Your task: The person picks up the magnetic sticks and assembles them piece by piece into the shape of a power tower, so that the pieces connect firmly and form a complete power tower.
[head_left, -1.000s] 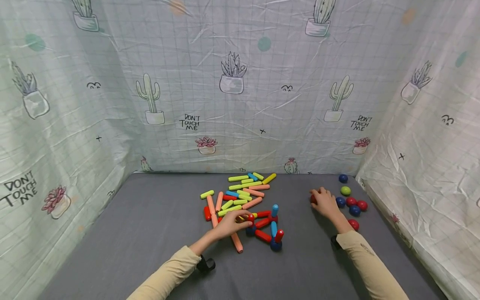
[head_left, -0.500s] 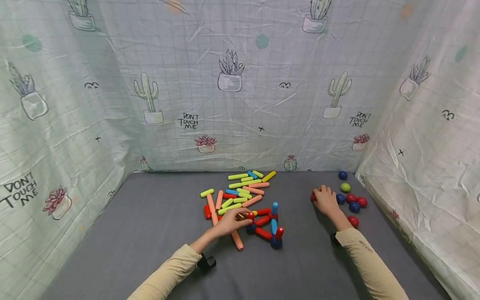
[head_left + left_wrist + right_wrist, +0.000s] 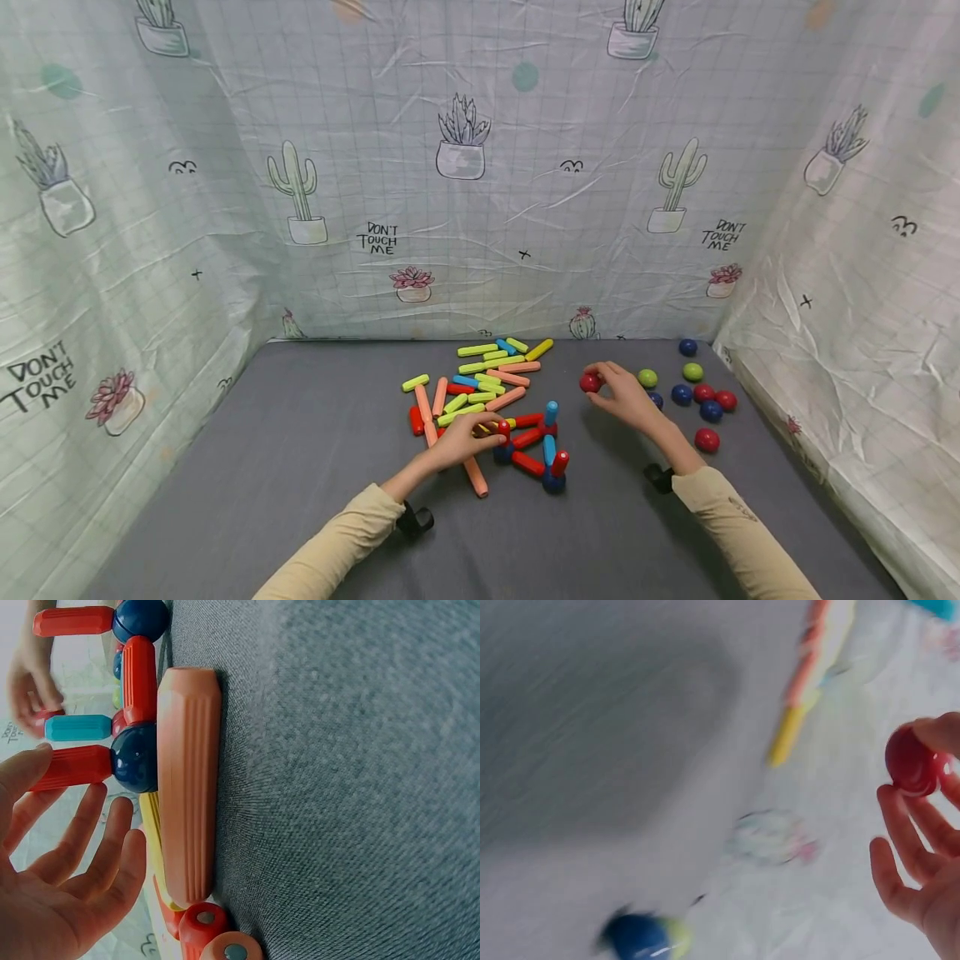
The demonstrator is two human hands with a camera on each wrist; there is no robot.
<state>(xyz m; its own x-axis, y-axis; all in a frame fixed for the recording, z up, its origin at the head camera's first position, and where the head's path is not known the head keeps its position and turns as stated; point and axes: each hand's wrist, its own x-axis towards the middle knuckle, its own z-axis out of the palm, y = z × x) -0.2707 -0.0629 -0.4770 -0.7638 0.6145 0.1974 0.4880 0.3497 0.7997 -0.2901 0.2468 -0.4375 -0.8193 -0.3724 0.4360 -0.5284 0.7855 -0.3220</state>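
Observation:
My left hand (image 3: 456,446) pinches an upright red magnetic rod (image 3: 75,766) between thumb and fingers. The rod stands on a dark blue ball (image 3: 135,759), one corner of a joined frame of rods and balls. Another upright red rod (image 3: 560,463) rises from the blue ball (image 3: 553,482) at the near corner, and a light blue rod (image 3: 551,414) stands at the far corner. To the right, my right hand (image 3: 632,402) holds a red ball (image 3: 911,761) in its fingertips above the table, apart from the frame.
Loose green, orange, red, blue and yellow rods (image 3: 491,367) lie behind and left of the frame. A long orange rod (image 3: 189,787) lies close by the left hand. Several red, blue and green balls (image 3: 707,440) are scattered on the right. A patterned curtain (image 3: 465,233) surrounds the grey table (image 3: 315,425).
My right hand has lifted the red ball and carried it left, uncovering a green ball and a blue ball. The left hand keeps its grip on the upright red rod.

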